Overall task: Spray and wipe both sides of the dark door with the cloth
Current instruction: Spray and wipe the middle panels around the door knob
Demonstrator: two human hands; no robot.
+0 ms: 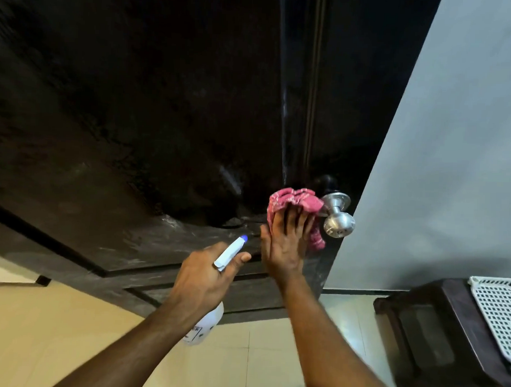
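The dark door [152,126] fills the upper view, its lower panel streaked with wet smears. My right hand [284,243] presses a pink cloth [294,202] flat against the door with straight fingers, just left of the silver round knob [338,218]. My left hand [205,274] grips a white spray bottle [207,322] by its neck. The bottle's blue-tipped nozzle [243,238] points at the door, close beside my right hand.
A pale grey wall [453,142] meets the door's right edge. A dark stool [440,330] with a white perforated basket [496,311] on it stands at the lower right. Cream floor tiles [55,331] lie below the door.
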